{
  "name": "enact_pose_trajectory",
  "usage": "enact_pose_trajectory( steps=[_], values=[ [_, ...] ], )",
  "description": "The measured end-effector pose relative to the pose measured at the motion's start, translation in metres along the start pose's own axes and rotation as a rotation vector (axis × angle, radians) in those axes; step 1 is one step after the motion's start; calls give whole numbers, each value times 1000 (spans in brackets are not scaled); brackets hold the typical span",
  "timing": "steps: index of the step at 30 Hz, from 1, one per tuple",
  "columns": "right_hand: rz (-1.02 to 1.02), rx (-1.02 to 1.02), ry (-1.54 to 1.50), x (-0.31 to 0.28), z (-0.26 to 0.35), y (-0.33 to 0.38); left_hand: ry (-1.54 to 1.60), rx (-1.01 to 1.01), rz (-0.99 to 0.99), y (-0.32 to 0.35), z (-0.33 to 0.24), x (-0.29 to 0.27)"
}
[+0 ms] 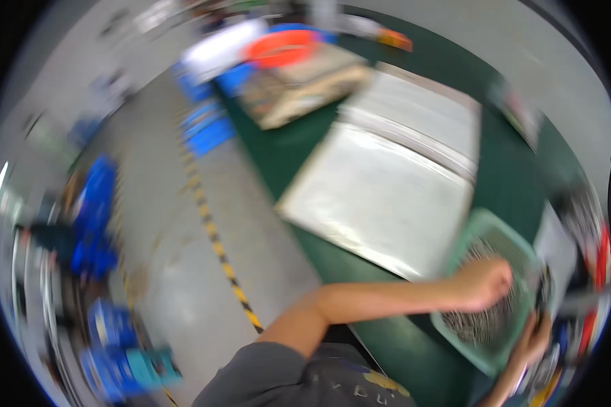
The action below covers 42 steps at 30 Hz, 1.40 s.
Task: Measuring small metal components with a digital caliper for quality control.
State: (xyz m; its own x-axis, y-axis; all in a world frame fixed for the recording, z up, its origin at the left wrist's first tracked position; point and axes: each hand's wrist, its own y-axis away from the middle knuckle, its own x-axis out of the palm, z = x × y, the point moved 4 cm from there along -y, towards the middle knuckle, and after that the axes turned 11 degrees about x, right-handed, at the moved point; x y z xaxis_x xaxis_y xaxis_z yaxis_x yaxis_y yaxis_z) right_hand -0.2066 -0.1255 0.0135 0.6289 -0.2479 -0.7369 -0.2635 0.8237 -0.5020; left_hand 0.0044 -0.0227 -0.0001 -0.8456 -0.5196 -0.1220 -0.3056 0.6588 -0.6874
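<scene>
A light-green plastic basket [463, 344] stands at the right of the table, filled with many thin grey metal pieces [478, 328], too blurred to name exactly. My left arm reaches across to the right, and my left hand [483, 283] is closed over these pieces inside the basket. Whatever its curled fingers hold is hidden. At the basket's near right side, my right hand [533, 340] grips the rim, with its fingers pointing away from me.
Flat silvery-white sheets [387, 197] lie on the dark green table [394, 346], left of the basket. Farther back are a cardboard box [305, 85] and an orange-red round container [282, 49]. Blue bins [112, 353] line the floor at left, beyond yellow-black tape [217, 251].
</scene>
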Motion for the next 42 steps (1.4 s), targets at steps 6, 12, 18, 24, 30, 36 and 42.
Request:
enact_pose_trajectory(
  steps=[6, 12, 18, 24, 30, 36, 42],
  values=[
    [19, 18, -95, -12, 40, 7, 566, -526, 173, -7, 18, -10],
    [36, 6, -154, -26, 44, 12, 618, -302, 220, -7, 1, -8],
    [57, -20, -179, -23, 50, 16, 641, -351, 266, -5, -3, -14],
    [106, -49, -197, -20, 52, 13, 735, -391, 270, -4, 0, -13],
    [126, -63, -191, -20, 54, 12, 735, -423, 293, -6, 0, -15],
    [129, -77, -180, -21, 54, 13, 752, -411, 296, -5, 0, -15],
    [105, -107, -143, -23, 52, 12, 708, -389, 344, -7, 0, -13]
  ],
)
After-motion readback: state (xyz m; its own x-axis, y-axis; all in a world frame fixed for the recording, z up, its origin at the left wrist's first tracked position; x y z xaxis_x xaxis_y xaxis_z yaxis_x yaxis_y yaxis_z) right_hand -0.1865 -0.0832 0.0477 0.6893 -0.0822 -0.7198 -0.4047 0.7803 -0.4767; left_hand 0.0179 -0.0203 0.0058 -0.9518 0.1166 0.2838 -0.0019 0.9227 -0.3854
